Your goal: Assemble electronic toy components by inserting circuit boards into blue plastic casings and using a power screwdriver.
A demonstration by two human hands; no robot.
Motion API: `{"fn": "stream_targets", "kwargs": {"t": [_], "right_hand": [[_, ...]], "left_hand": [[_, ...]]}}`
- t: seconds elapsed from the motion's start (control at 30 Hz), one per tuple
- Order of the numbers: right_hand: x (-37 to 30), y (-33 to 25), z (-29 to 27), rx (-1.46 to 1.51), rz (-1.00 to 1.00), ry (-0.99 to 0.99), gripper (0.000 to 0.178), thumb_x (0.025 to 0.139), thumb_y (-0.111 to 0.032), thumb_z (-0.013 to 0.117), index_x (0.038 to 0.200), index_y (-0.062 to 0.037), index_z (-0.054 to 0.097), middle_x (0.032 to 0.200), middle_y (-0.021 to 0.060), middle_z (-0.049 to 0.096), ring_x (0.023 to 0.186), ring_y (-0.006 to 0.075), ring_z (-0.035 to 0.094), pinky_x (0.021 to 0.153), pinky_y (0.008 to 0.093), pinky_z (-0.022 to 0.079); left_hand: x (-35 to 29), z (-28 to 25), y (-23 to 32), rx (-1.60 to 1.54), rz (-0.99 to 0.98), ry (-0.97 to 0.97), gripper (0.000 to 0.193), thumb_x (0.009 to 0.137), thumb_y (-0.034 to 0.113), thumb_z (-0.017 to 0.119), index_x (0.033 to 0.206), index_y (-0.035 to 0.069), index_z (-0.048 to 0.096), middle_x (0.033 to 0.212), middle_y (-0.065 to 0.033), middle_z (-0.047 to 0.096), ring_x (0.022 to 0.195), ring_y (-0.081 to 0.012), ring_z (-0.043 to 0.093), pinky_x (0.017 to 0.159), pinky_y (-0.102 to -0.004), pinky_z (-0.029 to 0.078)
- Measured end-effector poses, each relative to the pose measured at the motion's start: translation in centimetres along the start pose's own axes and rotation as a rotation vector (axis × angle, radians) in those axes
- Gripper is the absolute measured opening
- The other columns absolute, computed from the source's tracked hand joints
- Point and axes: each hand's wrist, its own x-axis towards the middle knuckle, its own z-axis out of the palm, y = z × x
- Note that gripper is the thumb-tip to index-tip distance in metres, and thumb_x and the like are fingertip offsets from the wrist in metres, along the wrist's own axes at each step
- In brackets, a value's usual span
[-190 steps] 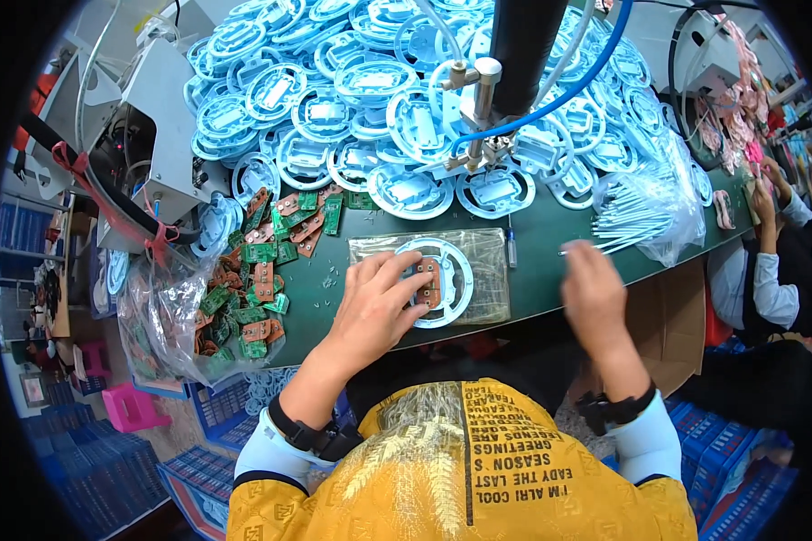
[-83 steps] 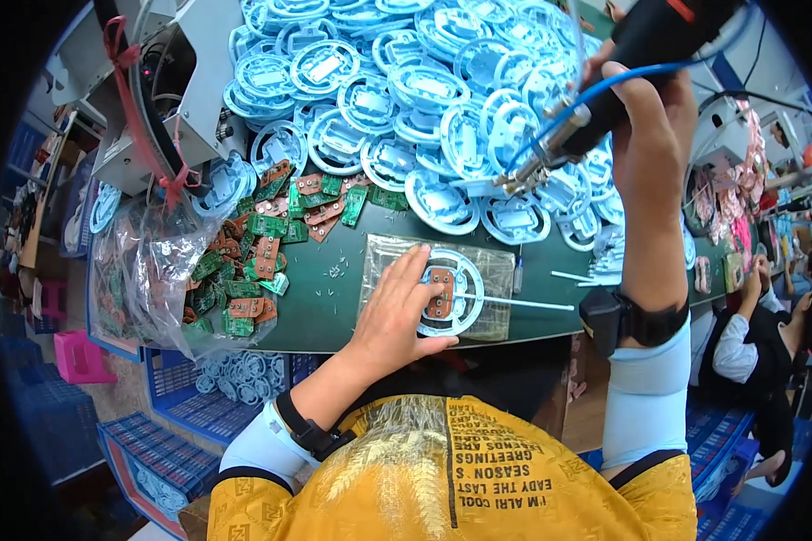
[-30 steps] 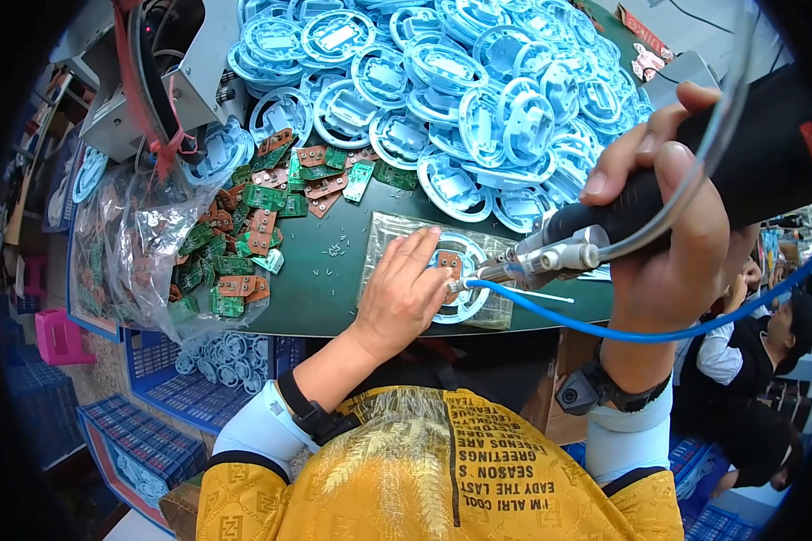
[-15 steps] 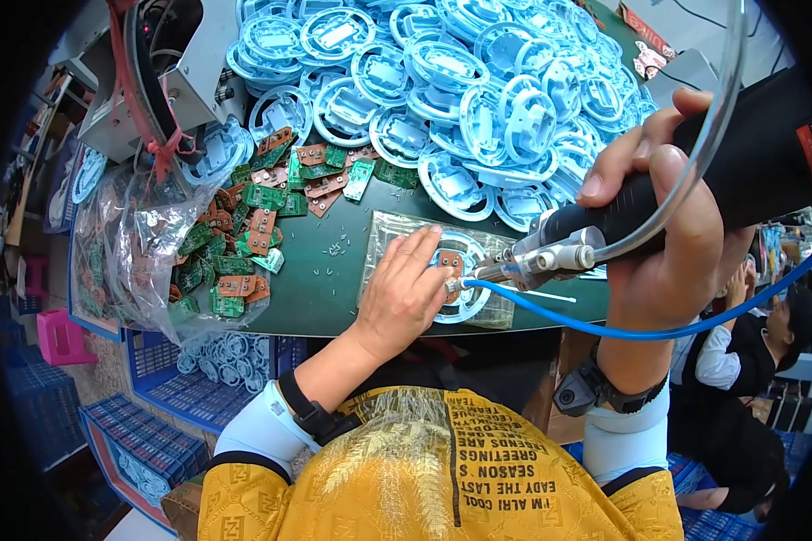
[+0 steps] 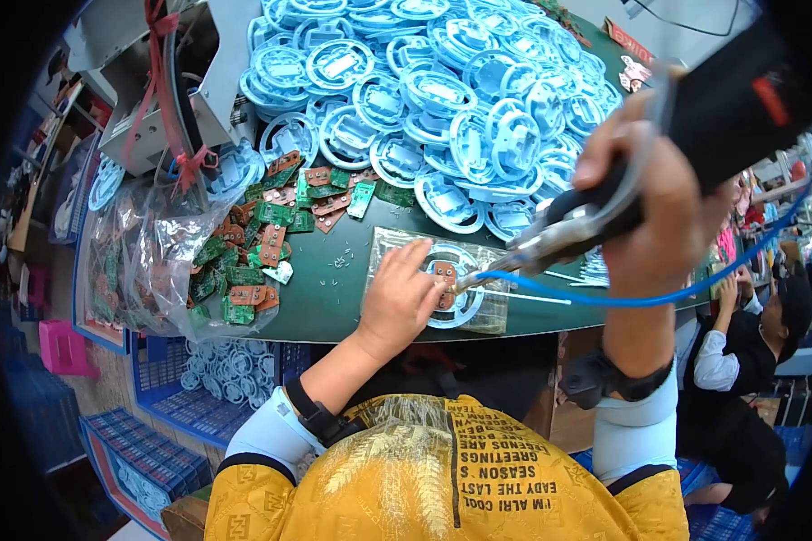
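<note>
A light blue round plastic part (image 5: pixel 459 316) lies on a clear-wrapped pad (image 5: pixel 493 317) at the table's near edge. Inside it sits a small brown circuit board (image 5: pixel 443 273). My left hand (image 5: pixel 395 293) rests over the left side of this part, fingers stretched out and fingertips at the board. Gripped in my right hand (image 5: pixel 654 194) is a black power screwdriver (image 5: pixel 731 99), slanting down to the left. Its metal nose (image 5: pixel 505 261) reaches the board's right side, close to my left fingertips. Blur and fingers hide whether a screw is at its tip.
A heap of blue round parts (image 5: pixel 424 90) covers the back. Circuit boards (image 5: pixel 271 243) spill from a clear bag (image 5: pixel 144 261) at left, with loose screws (image 5: pixel 338 260) beside them. A blue air hose (image 5: pixel 604 298) crosses at right. Another person (image 5: pixel 767 334) sits at far right.
The screwdriver and my right hand have shifted and blurred with motion. My left fingers have drawn back slightly, and more of the board shows. The whole view has moved a little.
</note>
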Motion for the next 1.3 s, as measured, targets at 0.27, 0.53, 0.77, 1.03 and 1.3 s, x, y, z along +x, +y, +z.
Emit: {"fn": "stream_targets", "kwargs": {"t": [0.27,0.53,0.77,1.03,1.3], "right_hand": [[0.2,1.2,1.6,-0.009,-0.023,0.021,0.042,0.084,-0.012,0.059,0.118,0.0101,0.049,0.072,0.0107,0.057,0.058,0.0187,0.06,0.056,0.0292,0.05],[0.1,3.0,2.0,0.067,-0.04,0.028,0.039,0.083,-0.008,0.062,0.117,0.0067,0.051,0.076,0.009,0.056,0.059,0.021,0.063,0.056,0.0304,0.05],[0.3,3.3,2.1,0.065,-0.006,0.046,0.04,0.083,-0.008,0.062,0.117,0.0069,0.05,0.075,0.0093,0.056,0.058,0.021,0.062,0.055,0.0303,0.05],[0.2,3.5,2.3,0.057,0.002,0.014,0.037,0.083,-0.009,0.061,0.115,0.0062,0.049,0.076,0.0109,0.057,0.058,0.0208,0.061,0.056,0.0298,0.05],[-0.4,4.6,2.9,0.039,-0.005,-0.007,0.035,0.082,0.002,0.062,0.115,0.0058,0.05,0.084,0.0097,0.059,0.061,0.0176,0.06,0.058,0.031,0.049]], "left_hand": [[-0.4,-4.4,0.4,0.134,-0.041,0.064,0.039,0.075,0.019,0.077,0.107,0.007,0.058,0.127,-0.0126,0.054,0.119,-0.0297,0.049,0.099,-0.045,0.035],[-2.3,-2.5,0.4,0.161,0.156,-0.231,0.049,0.072,0.027,0.078,0.115,0.009,0.062,0.132,-0.0062,0.053,0.127,-0.026,0.044,0.101,-0.0534,0.029],[-2.3,-2.4,0.3,0.149,0.144,-0.242,0.053,0.068,0.026,0.081,0.116,0.012,0.062,0.133,-0.0062,0.054,0.126,-0.0273,0.046,0.1,-0.0515,0.03],[-2.1,-2.4,0.4,0.16,0.145,-0.234,0.051,0.07,0.026,0.079,0.116,0.013,0.062,0.132,-0.0063,0.055,0.125,-0.0269,0.046,0.1,-0.0507,0.03],[-2.2,-2.3,0.4,0.179,0.159,-0.223,0.051,0.07,0.026,0.08,0.115,0.013,0.062,0.131,-0.0056,0.056,0.121,-0.0255,0.05,0.098,-0.0486,0.032]]}}
